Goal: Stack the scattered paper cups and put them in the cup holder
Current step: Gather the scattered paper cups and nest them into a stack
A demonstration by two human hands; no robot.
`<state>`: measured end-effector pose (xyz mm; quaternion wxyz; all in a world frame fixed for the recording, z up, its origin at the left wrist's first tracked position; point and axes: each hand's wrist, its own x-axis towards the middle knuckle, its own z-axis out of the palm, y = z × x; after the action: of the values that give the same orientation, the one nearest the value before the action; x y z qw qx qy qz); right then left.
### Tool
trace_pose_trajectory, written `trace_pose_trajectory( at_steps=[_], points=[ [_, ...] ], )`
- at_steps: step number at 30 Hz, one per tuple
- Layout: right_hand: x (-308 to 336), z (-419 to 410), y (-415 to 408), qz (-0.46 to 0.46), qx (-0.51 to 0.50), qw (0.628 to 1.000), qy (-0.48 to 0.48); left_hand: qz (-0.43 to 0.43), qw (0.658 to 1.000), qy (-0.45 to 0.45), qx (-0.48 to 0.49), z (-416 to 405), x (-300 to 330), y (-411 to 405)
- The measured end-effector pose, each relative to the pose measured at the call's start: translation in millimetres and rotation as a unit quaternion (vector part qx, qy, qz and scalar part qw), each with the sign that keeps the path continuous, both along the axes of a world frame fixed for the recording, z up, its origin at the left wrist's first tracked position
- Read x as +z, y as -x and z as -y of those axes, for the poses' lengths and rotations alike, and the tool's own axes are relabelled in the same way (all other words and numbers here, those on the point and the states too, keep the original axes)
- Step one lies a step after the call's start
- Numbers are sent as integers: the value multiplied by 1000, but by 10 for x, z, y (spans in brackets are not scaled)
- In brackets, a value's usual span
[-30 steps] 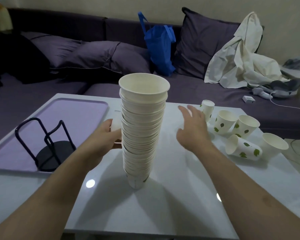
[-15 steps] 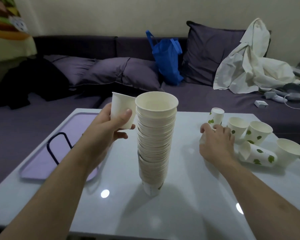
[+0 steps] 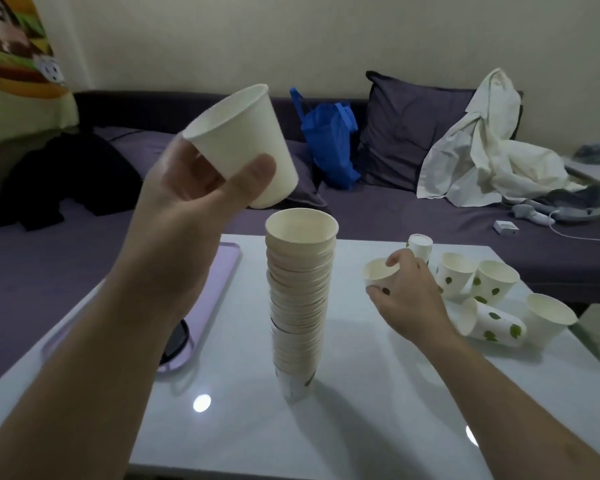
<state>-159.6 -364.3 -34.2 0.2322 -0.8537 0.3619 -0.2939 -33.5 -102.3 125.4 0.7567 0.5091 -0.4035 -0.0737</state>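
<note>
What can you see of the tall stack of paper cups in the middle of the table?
The tall stack of nested white paper cups stands upright on the glossy white table, mouth up, leaning slightly. Its many rolled rims are crowded unevenly; green leaf prints show on the bottom cup. Neither hand touches it.

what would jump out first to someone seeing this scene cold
A tall stack of paper cups stands mid-table. Above and left of it, the left hand holds a plain cup raised in the air. To the right, the right hand grips another cup beside a cluster of leaf-printed cups.
</note>
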Motion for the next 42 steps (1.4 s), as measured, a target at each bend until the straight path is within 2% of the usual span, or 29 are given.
trace_pose_trajectory(
  at_steps=[4,8,11,17,24,33,35,38,42],
  points=[
    [314,-126,143,122,11,989,-81,33,994,-102,-10,79,-91,166],
    [686,-316,257,214,54,965,-139,56,975,-216,2,96,-226,173],
    [1037,-500,300,287,95,943,-140,53,966,-252,24,106,-289,209],
    [1587,-1000,391,415,200,884,-76,78,952,-291,45,125,-403,223],
    [1407,-1140,160,346,267,897,-67,66,949,-304,49,136,-454,198],
    [1406,-1149,-25,364,293,883,-51,66,950,-303,40,126,-470,175],
    [1373,-1153,-64,310,275,910,-15,63,952,-299,29,115,-481,165],
    [1286,-1148,-86,170,252,951,56,61,957,-285,10,111,-493,158],
    [1232,-1133,-40,111,302,947,11,63,956,-287,20,113,-493,142]
  ],
)
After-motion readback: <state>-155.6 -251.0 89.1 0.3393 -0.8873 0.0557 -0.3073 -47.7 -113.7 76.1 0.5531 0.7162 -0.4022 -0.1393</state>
